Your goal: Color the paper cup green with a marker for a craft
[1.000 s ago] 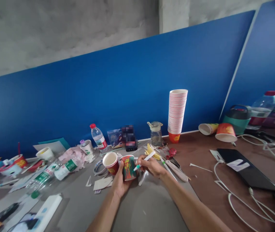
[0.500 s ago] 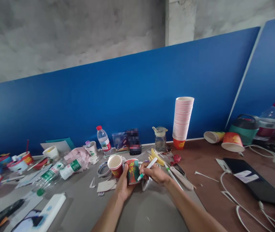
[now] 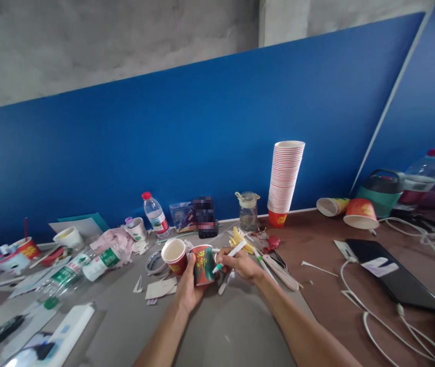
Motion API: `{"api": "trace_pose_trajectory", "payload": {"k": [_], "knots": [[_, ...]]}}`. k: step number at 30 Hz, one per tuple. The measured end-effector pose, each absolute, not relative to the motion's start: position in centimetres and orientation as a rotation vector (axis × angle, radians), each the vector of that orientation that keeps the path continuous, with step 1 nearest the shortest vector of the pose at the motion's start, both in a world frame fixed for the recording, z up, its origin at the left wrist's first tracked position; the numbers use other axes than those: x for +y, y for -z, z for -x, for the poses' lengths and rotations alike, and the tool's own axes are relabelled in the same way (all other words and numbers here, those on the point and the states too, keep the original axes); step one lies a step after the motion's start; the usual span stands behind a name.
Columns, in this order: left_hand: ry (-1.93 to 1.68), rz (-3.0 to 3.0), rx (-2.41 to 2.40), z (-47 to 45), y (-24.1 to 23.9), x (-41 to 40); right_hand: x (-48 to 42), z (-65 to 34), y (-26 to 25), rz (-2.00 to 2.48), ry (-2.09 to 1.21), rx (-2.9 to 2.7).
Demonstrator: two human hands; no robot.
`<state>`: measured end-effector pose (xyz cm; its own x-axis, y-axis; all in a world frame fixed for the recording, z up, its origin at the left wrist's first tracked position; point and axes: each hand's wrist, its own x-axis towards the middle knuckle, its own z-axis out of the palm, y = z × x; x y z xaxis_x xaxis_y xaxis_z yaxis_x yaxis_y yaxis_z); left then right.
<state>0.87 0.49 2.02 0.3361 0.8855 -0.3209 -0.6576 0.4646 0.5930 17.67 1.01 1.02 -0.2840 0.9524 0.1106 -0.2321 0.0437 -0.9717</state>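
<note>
My left hand (image 3: 187,288) is wrapped round a red paper cup (image 3: 203,264) partly coloured green, holding it tilted over the grey table (image 3: 217,331). My right hand (image 3: 240,263) grips a white marker with a green tip (image 3: 228,254); the tip touches the cup's side. A second red paper cup (image 3: 174,255) stands upright just left of the held one.
A tall stack of paper cups (image 3: 284,181) stands at the blue partition, beside a glass jar (image 3: 247,210). Water bottles (image 3: 155,215), paper scraps and containers crowd the left. A black laptop (image 3: 391,272) with white cables (image 3: 393,326) lies right, past two tipped cups (image 3: 349,210).
Only the view has shifted slightly. Both hands keep their hold, and the marker tip stays on the cup's side.
</note>
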Motion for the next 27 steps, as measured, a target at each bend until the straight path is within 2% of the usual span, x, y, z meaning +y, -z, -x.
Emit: {"api": "trace_pose_trajectory", "payload": {"k": [27], "knots": [[-1.042,-0.42,0.69,-0.9,-1.9,0.5,0.3,-17.2,-1.9,0.825,-1.41,-1.239]]}}
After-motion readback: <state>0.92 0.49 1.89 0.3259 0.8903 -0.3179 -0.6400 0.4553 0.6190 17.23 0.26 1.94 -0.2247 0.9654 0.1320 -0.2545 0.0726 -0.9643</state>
